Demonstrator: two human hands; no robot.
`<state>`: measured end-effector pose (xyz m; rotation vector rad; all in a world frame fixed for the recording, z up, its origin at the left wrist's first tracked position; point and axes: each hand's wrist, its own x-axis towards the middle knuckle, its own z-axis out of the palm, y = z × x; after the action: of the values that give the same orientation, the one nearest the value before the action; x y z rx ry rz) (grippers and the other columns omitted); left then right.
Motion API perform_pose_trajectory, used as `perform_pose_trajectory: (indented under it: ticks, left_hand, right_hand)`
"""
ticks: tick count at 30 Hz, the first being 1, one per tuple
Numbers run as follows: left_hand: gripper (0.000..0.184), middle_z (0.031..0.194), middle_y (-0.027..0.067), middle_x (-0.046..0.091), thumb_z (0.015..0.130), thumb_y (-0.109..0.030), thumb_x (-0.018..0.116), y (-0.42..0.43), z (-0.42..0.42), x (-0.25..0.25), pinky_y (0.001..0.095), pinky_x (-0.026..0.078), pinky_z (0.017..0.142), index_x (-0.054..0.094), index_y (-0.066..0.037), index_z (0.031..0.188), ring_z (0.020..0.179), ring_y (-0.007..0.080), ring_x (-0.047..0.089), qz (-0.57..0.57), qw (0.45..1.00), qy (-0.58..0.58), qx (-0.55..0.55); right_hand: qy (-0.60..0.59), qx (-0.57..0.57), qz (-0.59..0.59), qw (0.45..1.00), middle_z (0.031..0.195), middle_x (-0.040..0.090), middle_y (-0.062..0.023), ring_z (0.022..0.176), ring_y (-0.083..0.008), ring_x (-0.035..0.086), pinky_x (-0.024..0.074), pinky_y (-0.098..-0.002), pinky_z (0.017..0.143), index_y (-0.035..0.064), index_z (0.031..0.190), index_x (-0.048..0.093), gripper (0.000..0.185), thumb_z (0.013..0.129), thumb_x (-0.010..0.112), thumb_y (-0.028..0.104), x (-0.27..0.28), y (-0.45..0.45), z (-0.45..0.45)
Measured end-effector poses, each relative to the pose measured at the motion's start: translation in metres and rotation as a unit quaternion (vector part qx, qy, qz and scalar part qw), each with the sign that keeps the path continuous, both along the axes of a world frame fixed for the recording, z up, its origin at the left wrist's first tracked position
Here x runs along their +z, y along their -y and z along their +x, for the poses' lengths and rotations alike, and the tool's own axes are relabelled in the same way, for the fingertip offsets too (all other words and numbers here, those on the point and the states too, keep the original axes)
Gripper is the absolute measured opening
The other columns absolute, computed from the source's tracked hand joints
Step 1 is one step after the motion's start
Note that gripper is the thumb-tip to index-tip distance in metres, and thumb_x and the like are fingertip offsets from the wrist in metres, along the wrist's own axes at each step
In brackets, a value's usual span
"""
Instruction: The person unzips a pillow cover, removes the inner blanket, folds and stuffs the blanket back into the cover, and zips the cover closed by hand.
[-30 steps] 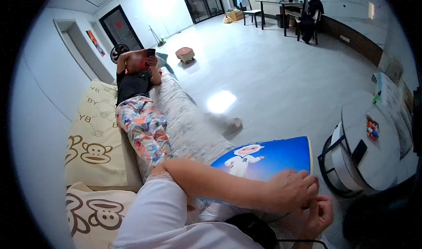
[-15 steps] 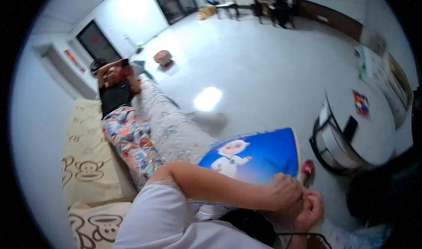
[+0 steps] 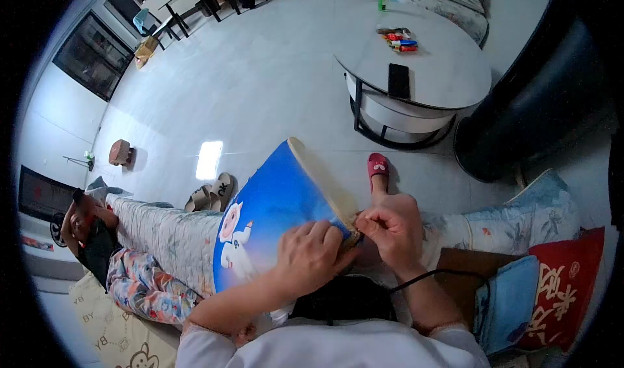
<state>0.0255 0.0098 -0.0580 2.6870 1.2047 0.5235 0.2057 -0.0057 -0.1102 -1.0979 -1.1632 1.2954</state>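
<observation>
A blue printed cushion [image 3: 270,192] with a white cartoon character and a pale edge lies across my lap. My left hand [image 3: 311,254] is closed on its near edge, fingers curled over the blue side. Close beside it, my right hand [image 3: 390,235] pinches the cushion's pale border near a corner. The fingertips of both hands almost meet there. Whatever small part lies between them is too hidden to make out.
A person [image 3: 97,231] lies along the sofa at left. Ahead stands a round table [image 3: 448,62] with a phone [image 3: 398,80] and colourful packets [image 3: 400,41]. A black cylinder [image 3: 513,127] rises at right, near a red bag [image 3: 562,296]. Slippers [image 3: 211,194] rest on the floor.
My view has swung to the right and down, bringing the table and red bag into fuller view. My hands, overlapping before, now sit side by side at the cushion's edge.
</observation>
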Motion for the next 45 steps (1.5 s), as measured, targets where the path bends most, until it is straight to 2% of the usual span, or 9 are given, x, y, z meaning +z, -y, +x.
perform_pose_trajectory:
  ticks: [12, 17, 24, 26, 29, 32, 39, 41, 45]
  left_hand:
    - [0.017, 0.068, 0.0048, 0.054, 0.077, -0.021, 0.067, 0.009, 0.007, -0.018, 0.0387, 0.045, 0.049, 0.053, -0.011, 0.075, 0.058, 0.0231, 0.059, 0.050, 0.999, -0.007, 0.016]
    - [0.014, 0.063, 0.0045, 0.053, 0.076, -0.016, 0.066, 0.008, 0.011, -0.009, 0.0379, 0.045, 0.046, 0.053, -0.011, 0.072, 0.052, 0.0222, 0.057, 0.060, 0.997, 0.029, -0.024]
    - [0.016, 0.061, 0.0065, 0.055, 0.073, -0.014, 0.067, 0.004, 0.007, 0.015, 0.0392, 0.045, 0.046, 0.052, -0.009, 0.068, 0.052, 0.0263, 0.058, 0.015, 0.995, 0.062, -0.077]
    - [0.016, 0.061, 0.0067, 0.055, 0.073, -0.013, 0.067, 0.003, 0.004, 0.020, 0.0393, 0.045, 0.047, 0.052, -0.009, 0.068, 0.053, 0.0271, 0.058, 0.005, 0.995, 0.059, -0.076]
    - [0.015, 0.062, 0.0072, 0.057, 0.073, -0.013, 0.066, 0.001, -0.003, 0.021, 0.0394, 0.046, 0.048, 0.052, -0.009, 0.067, 0.054, 0.0283, 0.059, -0.021, 0.994, 0.060, -0.094]
    - [0.015, 0.062, 0.0082, 0.057, 0.072, -0.013, 0.066, 0.000, -0.007, 0.018, 0.0398, 0.047, 0.048, 0.053, -0.008, 0.067, 0.055, 0.0295, 0.059, -0.050, 0.993, 0.031, -0.100]
    - [0.029, 0.056, 0.0035, 0.049, 0.069, -0.009, 0.074, -0.006, -0.035, 0.096, 0.0364, 0.039, 0.041, 0.047, -0.009, 0.058, 0.046, 0.0233, 0.052, -0.053, 0.972, 0.148, -0.176]
    - [0.030, 0.056, 0.0020, 0.047, 0.068, -0.010, 0.076, 0.003, -0.044, 0.129, 0.0342, 0.037, 0.040, 0.048, -0.010, 0.058, 0.045, 0.0206, 0.051, -0.039, 0.959, 0.189, -0.208]
    - [0.031, 0.057, -0.0007, 0.046, 0.066, -0.011, 0.079, 0.001, -0.065, 0.161, 0.0289, 0.030, 0.039, 0.049, -0.013, 0.057, 0.045, 0.0146, 0.050, 0.028, 0.933, 0.210, -0.291]
  right_hand:
    - [0.028, -0.020, 0.104, 0.994, 0.087, 0.064, -0.0070, 0.087, -0.0183, 0.059, 0.0459, -0.0313, 0.081, 0.0035, 0.079, 0.056, 0.014, 0.089, 0.065, 0.008, 0.002, 0.008, -0.010]
    - [0.205, -0.077, 0.216, 0.951, 0.089, 0.063, -0.0106, 0.086, -0.0299, 0.059, 0.0458, -0.0387, 0.081, 0.0043, 0.081, 0.056, 0.013, 0.085, 0.067, 0.009, 0.008, 0.010, -0.006]
    - [0.213, -0.045, 0.128, 0.968, 0.089, 0.063, -0.0105, 0.087, -0.0301, 0.059, 0.0454, -0.0378, 0.082, 0.0023, 0.082, 0.057, 0.014, 0.086, 0.066, 0.012, 0.026, 0.001, -0.002]
    - [0.162, -0.038, 0.158, 0.973, 0.087, 0.063, -0.0086, 0.079, -0.0175, 0.059, 0.0470, -0.0294, 0.072, 0.0005, 0.082, 0.059, 0.013, 0.089, 0.066, 0.010, 0.005, -0.004, -0.009]
    - [0.145, -0.039, 0.132, 0.980, 0.086, 0.064, -0.0080, 0.081, -0.0160, 0.059, 0.0470, -0.0277, 0.073, 0.0002, 0.081, 0.060, 0.013, 0.090, 0.064, 0.009, -0.011, -0.006, -0.018]
    - [0.112, -0.033, 0.092, 0.989, 0.088, 0.065, -0.0105, 0.084, -0.0277, 0.062, 0.0477, -0.0362, 0.078, 0.0018, 0.085, 0.061, 0.013, 0.087, 0.067, 0.013, -0.023, -0.006, -0.022]
    - [-0.048, 0.122, 0.033, 0.991, 0.109, 0.066, -0.0125, 0.102, -0.0269, 0.062, 0.0446, -0.0359, 0.093, 0.0049, 0.101, 0.064, 0.032, 0.088, 0.068, 0.034, 0.056, -0.008, 0.004]
    - [0.113, 0.097, 0.305, 0.940, 0.116, 0.063, -0.0155, 0.107, -0.0234, 0.064, 0.0520, -0.0379, 0.089, 0.0107, 0.111, 0.062, 0.048, 0.084, 0.068, 0.050, 0.073, -0.017, 0.002]
    - [0.209, 0.158, 0.466, 0.845, 0.122, 0.060, -0.0156, 0.110, -0.0309, 0.062, 0.0485, -0.0468, 0.096, 0.0179, 0.120, 0.058, 0.059, 0.077, 0.072, 0.056, 0.129, -0.018, 0.004]
